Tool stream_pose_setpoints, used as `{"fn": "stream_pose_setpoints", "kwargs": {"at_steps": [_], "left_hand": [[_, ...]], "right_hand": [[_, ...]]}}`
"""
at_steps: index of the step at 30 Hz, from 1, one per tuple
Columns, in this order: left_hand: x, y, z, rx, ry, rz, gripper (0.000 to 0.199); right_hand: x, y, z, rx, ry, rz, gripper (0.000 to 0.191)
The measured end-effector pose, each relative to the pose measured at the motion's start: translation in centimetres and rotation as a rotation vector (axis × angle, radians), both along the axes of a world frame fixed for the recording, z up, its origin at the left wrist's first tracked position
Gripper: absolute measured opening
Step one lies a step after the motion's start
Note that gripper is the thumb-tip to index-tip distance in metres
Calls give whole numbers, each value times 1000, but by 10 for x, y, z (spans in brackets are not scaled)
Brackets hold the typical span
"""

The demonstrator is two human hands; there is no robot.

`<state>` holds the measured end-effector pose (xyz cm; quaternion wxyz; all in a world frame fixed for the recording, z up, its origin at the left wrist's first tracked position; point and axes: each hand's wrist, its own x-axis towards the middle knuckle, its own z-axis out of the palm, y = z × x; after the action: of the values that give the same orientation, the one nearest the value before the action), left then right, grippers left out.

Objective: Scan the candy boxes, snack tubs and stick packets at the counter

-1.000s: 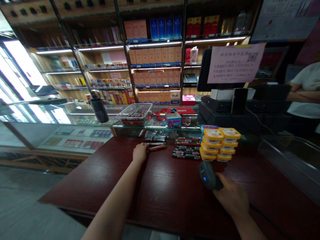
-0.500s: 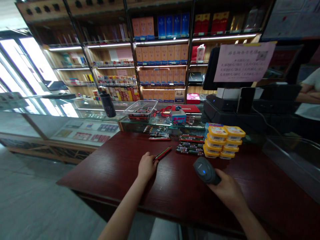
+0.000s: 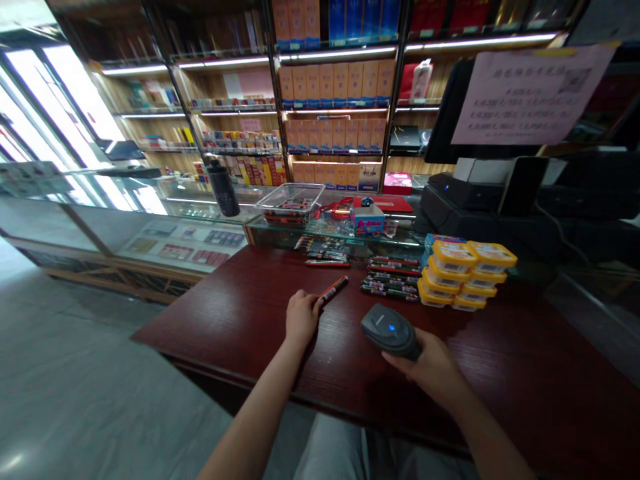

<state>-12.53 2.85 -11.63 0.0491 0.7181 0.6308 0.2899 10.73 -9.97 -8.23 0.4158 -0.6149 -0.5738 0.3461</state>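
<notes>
My left hand (image 3: 302,319) is closed on the near end of a slim red-and-dark pen-like stick (image 3: 334,289), low over the dark red wooden tabletop (image 3: 225,313). My fingers hide that end. In my right hand (image 3: 435,367) is a grey handheld barcode scanner (image 3: 389,330), a blue light showing on its top. Its head points left, toward the stick. Beyond the scanner lies a pile of similar sticks (image 3: 391,279), with another group of sticks (image 3: 325,253) farther left.
Stacked yellow-lidded tubs (image 3: 453,273) stand right of the sticks. Behind, a glass counter carries a clear plastic bin (image 3: 290,199), a small blue-and-pink box (image 3: 367,220) and a dark bottle (image 3: 223,191). A monitor with a pink notice (image 3: 530,100) rises at the right.
The scanner in my right hand has swung left, closer to the stick. The stick has turned so that more of its red side shows. My view has shifted slightly left and down.
</notes>
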Motion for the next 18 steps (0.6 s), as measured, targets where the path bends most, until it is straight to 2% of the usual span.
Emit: {"fn": "stream_pose_setpoints", "kwargs": {"at_steps": [5, 12, 15, 18], "left_hand": [[1, -1, 2, 10, 25, -24, 23], [1, -3, 3, 16, 16, -15, 23], [2, -4, 4, 10, 31, -12, 21], [2, -4, 4, 0, 71, -20, 19]], "right_hand": [[-6, 15, 7, 26, -72, 48, 37], [-9, 17, 0, 75, -155, 47, 32], [-6, 14, 0, 142, -303, -16, 26], [4, 9, 4, 104, -565, -78, 19]]}}
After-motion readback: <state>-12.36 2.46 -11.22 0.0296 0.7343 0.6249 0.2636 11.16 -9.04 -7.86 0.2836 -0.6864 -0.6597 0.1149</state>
